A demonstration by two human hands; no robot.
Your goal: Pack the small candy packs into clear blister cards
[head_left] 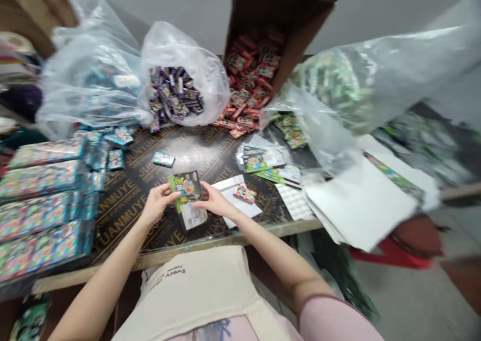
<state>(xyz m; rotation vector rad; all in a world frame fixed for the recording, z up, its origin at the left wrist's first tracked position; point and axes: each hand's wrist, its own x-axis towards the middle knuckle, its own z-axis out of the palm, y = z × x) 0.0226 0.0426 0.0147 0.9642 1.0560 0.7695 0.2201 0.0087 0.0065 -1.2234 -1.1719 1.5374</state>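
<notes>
In both hands I hold a printed dark green packet [187,187] upright by its side edges, with a transparent plastic sleeve [193,215] hanging below it. My left hand [157,204] pinches the packet's left edge, and my right hand [213,202] grips its right edge. Nearest my right hand, a small red and teal packet [244,193] lies on a white paper sheet [237,199]. A small loose packet [163,159] lies on the bare board above my hands.
The black printed worktop [128,200] holds long bundled packs [39,215] at left. Behind stand bags of purple packets [175,93], a tipped carton of red packets [255,75], and a bag of green packets [338,88]. White sheets [361,205] lie at right.
</notes>
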